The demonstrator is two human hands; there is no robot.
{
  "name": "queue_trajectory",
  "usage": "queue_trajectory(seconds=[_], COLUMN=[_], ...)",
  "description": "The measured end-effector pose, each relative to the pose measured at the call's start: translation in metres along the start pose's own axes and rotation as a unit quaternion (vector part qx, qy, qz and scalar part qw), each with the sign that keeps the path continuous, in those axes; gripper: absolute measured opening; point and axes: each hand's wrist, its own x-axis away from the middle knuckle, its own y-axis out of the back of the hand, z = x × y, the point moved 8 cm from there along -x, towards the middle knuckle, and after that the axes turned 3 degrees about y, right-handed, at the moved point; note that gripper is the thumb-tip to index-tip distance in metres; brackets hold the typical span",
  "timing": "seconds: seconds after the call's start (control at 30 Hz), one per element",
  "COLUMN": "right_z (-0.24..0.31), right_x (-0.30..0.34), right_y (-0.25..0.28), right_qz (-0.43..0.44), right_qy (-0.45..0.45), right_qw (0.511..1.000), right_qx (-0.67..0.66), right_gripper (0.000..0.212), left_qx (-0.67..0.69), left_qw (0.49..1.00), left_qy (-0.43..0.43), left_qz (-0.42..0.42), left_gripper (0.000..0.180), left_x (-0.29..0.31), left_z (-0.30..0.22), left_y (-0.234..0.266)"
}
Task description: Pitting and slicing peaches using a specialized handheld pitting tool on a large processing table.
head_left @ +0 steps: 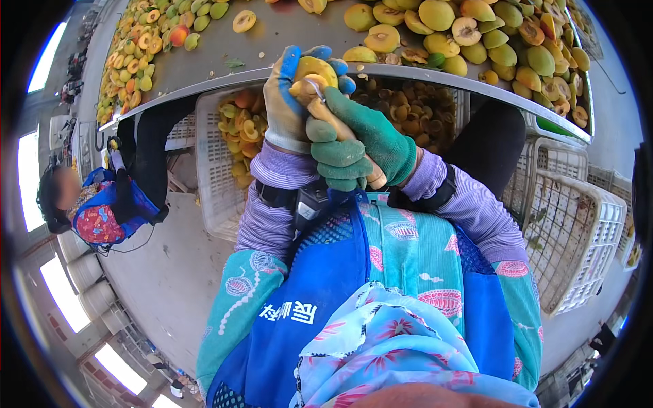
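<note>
Left hand (287,98) wrapped firmly around yellow-green fruit (317,68), upper center of frame; right hand (373,136) clenched on wooden-handled tool (331,121), tip at the fruit. Metal table (292,35) along top, fruit pile (503,34) upper right, white crate (602,238) at right.

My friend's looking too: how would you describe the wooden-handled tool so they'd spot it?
Find the grey table across the top. By its near edge, the green-gloved right hand grips the tool at the yellow fruit in the left hand. Its pale wooden handle sets it apart from the fruit.
</note>
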Motion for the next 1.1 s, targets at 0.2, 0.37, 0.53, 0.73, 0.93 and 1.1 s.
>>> queue_trajectory(seconds=[0.2,0.37,0.53,0.73,0.93,1.1], right_z=[0.013,0.045,0.057,0.091,0.108,0.107], right_x=[0.020,0.103,0.083,0.081,0.031,0.050], right_y=[-0.008,0.093,0.079,0.047,0.017,0.027], right_qz=[-0.005,-0.501,-0.453,-0.489,-0.375,-0.425], right_qy=[-0.014,0.045,0.028,0.123,0.250,0.255], right_qw=[0.999,0.859,0.826,0.725,0.484,0.437], right_qx=[0.037,0.096,0.333,0.468,0.750,0.750], right_gripper=[0.047,0.038,0.040,0.039,0.040,0.042], left_qx=[-0.159,-0.867,-0.913,-0.851,-0.266,-0.501], left_qw=[0.979,0.463,0.315,0.507,0.962,0.824], left_qy=[-0.012,-0.056,-0.231,0.100,-0.021,-0.250], left_qz=[-0.130,-0.177,-0.117,-0.095,0.063,0.084], left_gripper=[0.047,0.034,0.033,0.045,0.031,0.031], left_x=[0.014,-0.014,-0.159,-0.161,-0.074,-0.047], left_z=[-0.038,-0.139,-0.165,-0.137,-0.047,-0.012], left_y=[0.073,0.114,0.128,0.136,0.045,0.002])
